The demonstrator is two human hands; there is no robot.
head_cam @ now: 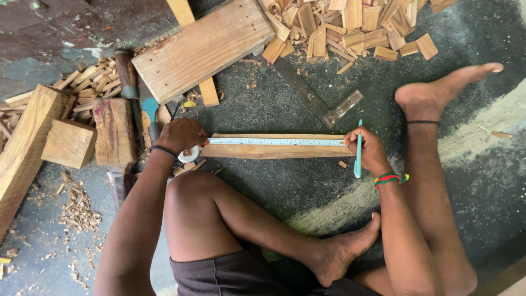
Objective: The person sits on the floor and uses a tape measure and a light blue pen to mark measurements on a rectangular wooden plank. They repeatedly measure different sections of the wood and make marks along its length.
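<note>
A person sits on a dark floor (285, 186), seen from above. A narrow wooden strip (274, 148) lies crosswise just beyond the bent knee, with a tape measure (274, 141) stretched flat along its top face.

Left hand (179, 136): at the 9 o'clock end of the strip, fingers curled together and pressing down over the tape measure's round case (190, 155), which shows just beneath the hand.

Right hand (370, 151): at the 3 o'clock end of the strip, fingers pinched around a light blue pen (358, 151) that stands nearly upright in the view, while the thumb side rests against the tape's end.

At 12 o'clock from the strip lies a metal try square (320, 104); beyond it, a heap of small wood offcuts (350, 27). At 11 o'clock rests a broad plank (203, 49) laid over a thin slat (208, 90). At 9 o'clock from the left hand stand chunky wood blocks (68, 143), with a hammer (129, 77) lying near them. Shavings (79, 211) are scattered at 8 o'clock. A bare foot (444, 90) rests at 2 o'clock.
</note>
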